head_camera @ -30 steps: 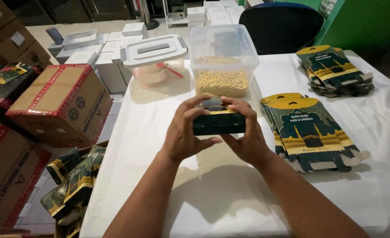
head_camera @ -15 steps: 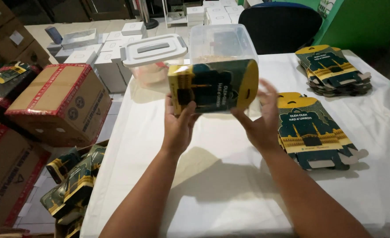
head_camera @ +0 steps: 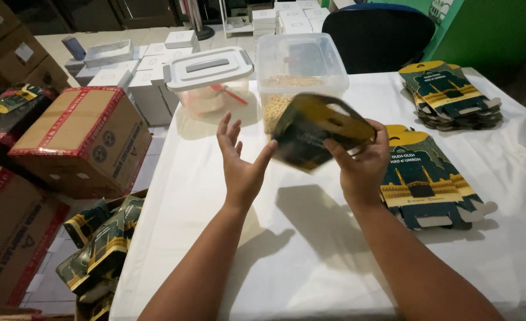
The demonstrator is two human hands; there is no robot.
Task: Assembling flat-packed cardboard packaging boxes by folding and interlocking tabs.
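Seen from above, a person's two bare arms are reaching out over a worktop (head_camera: 215, 196) covered with a white cloth. The right hand (head_camera: 363, 166) is gripping a dark green and yellow cardboard carton (head_camera: 316, 132), fingers wrapped over its near edge, and is holding it tilted in the air above the cloth. The carton is blurred, so its exact shape is hard to tell. The left hand (head_camera: 242, 160) is hovering just beside the carton with palm up and fingers spread wide, its fingertips close to the carton's left corner; whether they are touching it cannot be told.

Just right of the right hand, a stack of flat cartons (head_camera: 426, 178) in the same colours is lying on the cloth. A second stack of flat cartons (head_camera: 450, 95) is sitting further back on the right. Behind the hands, a clear plastic tub (head_camera: 301, 65) holding pale beans is standing open, and to its left is a smaller container with a white handled lid (head_camera: 209, 68). On the floor to the left are a brown cardboard box (head_camera: 79, 139) sealed with red tape and a pile of folded cartons (head_camera: 99, 238).
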